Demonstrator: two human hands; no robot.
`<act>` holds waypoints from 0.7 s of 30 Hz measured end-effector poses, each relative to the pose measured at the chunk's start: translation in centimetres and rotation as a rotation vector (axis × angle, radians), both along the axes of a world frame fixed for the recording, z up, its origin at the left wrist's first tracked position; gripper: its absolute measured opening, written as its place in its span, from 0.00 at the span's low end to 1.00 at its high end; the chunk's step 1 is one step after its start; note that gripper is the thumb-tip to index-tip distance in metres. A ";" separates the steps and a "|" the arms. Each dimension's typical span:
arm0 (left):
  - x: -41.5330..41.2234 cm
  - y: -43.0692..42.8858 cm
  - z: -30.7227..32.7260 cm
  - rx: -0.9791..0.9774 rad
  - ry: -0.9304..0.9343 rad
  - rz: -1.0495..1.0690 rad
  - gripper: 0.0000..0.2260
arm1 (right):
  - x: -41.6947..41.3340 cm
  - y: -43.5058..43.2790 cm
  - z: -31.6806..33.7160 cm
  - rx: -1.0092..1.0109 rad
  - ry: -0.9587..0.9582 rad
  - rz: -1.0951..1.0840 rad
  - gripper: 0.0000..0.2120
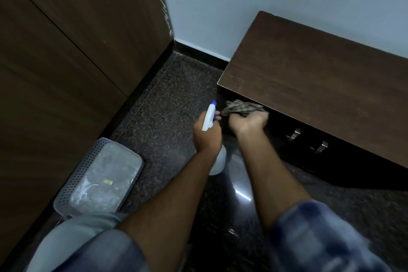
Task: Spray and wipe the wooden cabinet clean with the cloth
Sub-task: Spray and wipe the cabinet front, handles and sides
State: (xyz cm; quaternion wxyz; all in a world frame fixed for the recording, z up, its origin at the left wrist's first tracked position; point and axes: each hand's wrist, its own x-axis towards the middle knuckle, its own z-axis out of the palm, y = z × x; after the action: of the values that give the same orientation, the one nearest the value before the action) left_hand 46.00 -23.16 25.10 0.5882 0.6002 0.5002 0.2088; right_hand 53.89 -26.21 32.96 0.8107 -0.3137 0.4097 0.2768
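A low dark wooden cabinet (309, 77) stands against the pale wall at the right, with metal handles (294, 134) on its shadowed front. My right hand (248, 122) grips a checked cloth (241, 107) pressed against the cabinet's front just under the top edge at its left corner. My left hand (206, 137) holds a white spray bottle (209, 119) with a blue nozzle, pointing up and toward the cabinet's left end; the bottle's body shows below my wrist.
A grey perforated plastic basket (72, 183) holding a plastic bag sits on the dark speckled floor (167, 104) at the lower left. A tall brown wooden panel (66, 51) fills the left side. My knee shows at the bottom left.
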 end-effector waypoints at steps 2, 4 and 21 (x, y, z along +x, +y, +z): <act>-0.4 0.7 -0.2 0.021 -0.021 0.015 0.15 | 1.1 1.3 -1.4 0.292 0.052 -0.154 0.22; -1.0 1.5 -0.2 0.040 -0.063 0.023 0.19 | 2.2 2.3 -2.4 0.305 0.071 -0.213 0.22; -1.9 0.7 -2.3 -0.086 -0.108 0.061 0.17 | -3.0 -10.3 -4.0 0.002 -0.507 0.103 0.23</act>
State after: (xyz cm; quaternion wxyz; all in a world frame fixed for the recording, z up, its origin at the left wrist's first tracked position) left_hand 44.09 -22.50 22.78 0.6329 0.5466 0.4944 0.2371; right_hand 50.89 -36.51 28.91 0.8726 -0.3926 0.1767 0.2306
